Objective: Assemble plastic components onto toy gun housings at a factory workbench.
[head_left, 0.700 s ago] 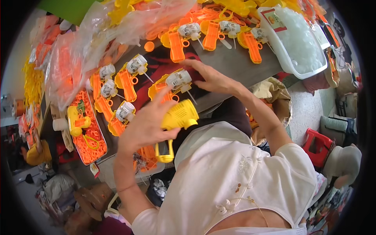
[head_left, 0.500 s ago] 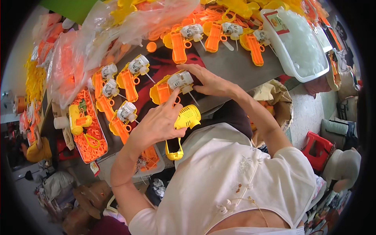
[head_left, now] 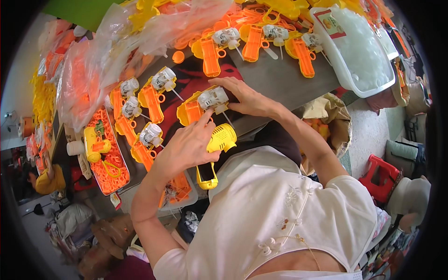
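My left hand [head_left: 185, 147] is closed around a yellow toy gun shell [head_left: 224, 136], which has a vented round end and a hollow handle. Its index finger reaches out and touches the half-built toy gun [head_left: 185, 111] lying on the table. That toy has a yellow half shell, an orange grip and a clear-and-white mechanism [head_left: 213, 97] with a thin white stick. From the right, my right hand [head_left: 254, 99] steadies it, index finger across the far side and thumb by the near side of the mechanism.
Several half-built toy guns [head_left: 151, 101] lie to the left and along the back. A tray of orange parts [head_left: 127, 184] stands left, with a yellow toy [head_left: 95, 147] on it. A white tub [head_left: 361, 86] of clear parts stands back right, a brown paper sack [head_left: 343, 119] below it.
Both hands keep nearly the same pose on the toy gun and shell. The left index finger shifts slightly along the mechanism's near edge. The whole view has moved a little.
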Available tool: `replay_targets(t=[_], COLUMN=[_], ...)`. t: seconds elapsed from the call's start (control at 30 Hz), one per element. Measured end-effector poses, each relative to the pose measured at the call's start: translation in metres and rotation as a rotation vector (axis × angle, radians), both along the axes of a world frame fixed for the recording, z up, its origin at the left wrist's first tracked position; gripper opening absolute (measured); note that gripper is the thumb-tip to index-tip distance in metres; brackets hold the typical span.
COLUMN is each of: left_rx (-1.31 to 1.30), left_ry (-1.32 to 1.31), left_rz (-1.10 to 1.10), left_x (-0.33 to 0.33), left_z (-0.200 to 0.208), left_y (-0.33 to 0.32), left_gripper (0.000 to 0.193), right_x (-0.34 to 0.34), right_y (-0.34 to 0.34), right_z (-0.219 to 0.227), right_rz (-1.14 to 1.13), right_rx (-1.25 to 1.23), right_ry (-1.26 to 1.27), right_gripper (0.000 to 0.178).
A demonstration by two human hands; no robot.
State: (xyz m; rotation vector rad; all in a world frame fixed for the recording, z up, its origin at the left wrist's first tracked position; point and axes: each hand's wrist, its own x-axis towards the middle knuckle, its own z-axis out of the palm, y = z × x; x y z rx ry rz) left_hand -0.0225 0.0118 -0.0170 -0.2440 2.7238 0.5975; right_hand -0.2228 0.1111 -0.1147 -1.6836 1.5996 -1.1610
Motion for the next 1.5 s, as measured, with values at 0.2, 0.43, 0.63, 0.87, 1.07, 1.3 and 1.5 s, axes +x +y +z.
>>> replay_targets(t=[0.2, 0.43, 0.63, 0.87, 1.07, 1.3, 1.5], left_rx=[0.295, -0.112, -0.112, -0.060, -0.123, -0.074, -0.114], left_ry=[0.153, 0.378, 0.292, 0.131, 0.195, 0.071, 0.119], left_rz=[0.144, 0.097, 0.046, 0.116, 0.044, 0.104, 0.090], left_x=[0.005, -0.024, -0.043, -0.045, -0.041, -0.049, -0.046], left_z=[0.023, -0.011, -0.024, -0.015, -0.026, -0.011, -0.021], left_y=[-0.028, -0.032, -0.042, -0.035, -0.034, -0.032, -0.033], left_gripper=[0.064, 0.059, 0.063, 0.063, 0.064, 0.062, 0.064], right_x=[0.003, 0.005, 0.003, 0.004, 0.005, 0.006, 0.006], right_y=[0.000, 0.001, 0.001, 0.002, 0.003, 0.002, 0.001], right_z=[-0.004, -0.006, -0.007, -0.006, -0.008, -0.006, -0.005], right_rz=[-0.021, -0.061, -0.046, -0.052, -0.084, -0.098, -0.100], right_rx=[0.011, -0.033, 0.034, 0.016, -0.019, 0.009, 0.005], right_ry=[-0.018, -0.064, -0.070, -0.054, -0.029, -0.054, -0.033], right_gripper=[0.078, 0.085, 0.090, 0.088, 0.087, 0.081, 0.079])
